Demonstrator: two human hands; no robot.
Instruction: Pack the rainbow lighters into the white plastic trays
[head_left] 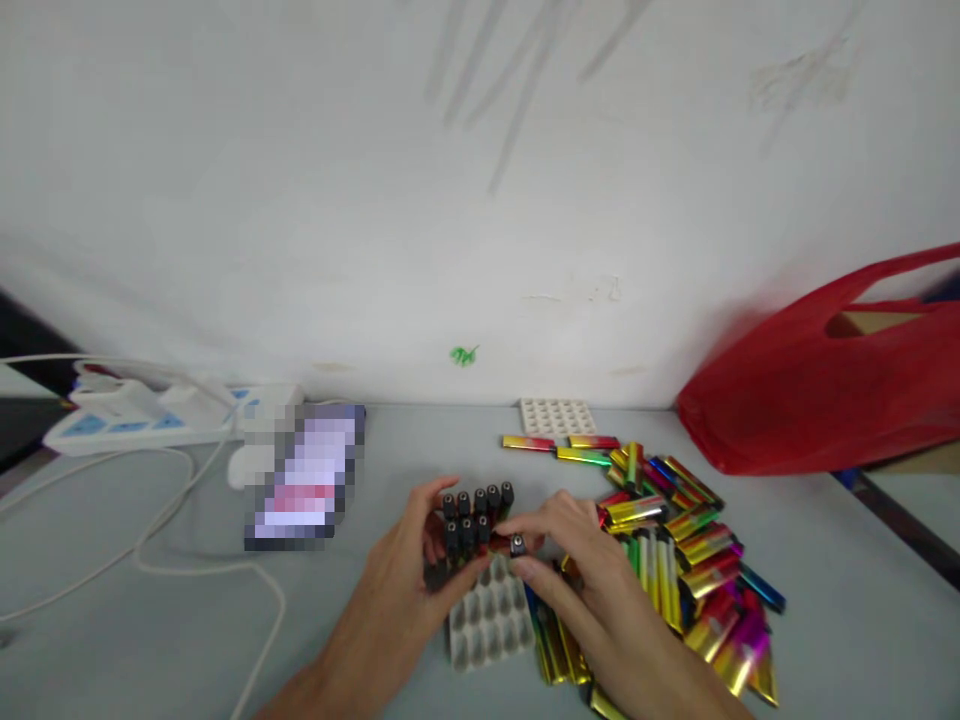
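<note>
Two rows of lighters (466,528), black ends up with a small round metal fitting on each, stand upright side by side at the far end of a pale tray (491,625). My left hand (420,565) is curled around the left side of this group, steadying it between thumb and fingers. Between the thumb and forefinger of my right hand (574,560) is a single lighter (517,545), its black end showing just right of the group. Most of its body is hidden. The near part of the tray shows bare oval hollows.
A loose heap of shiny multicoloured lighters (705,550) lies to the right. Another pale tray (559,416) sits by the wall. A phone (311,480), a power strip (150,420) and white cables are left; a red bag (825,380) stands right.
</note>
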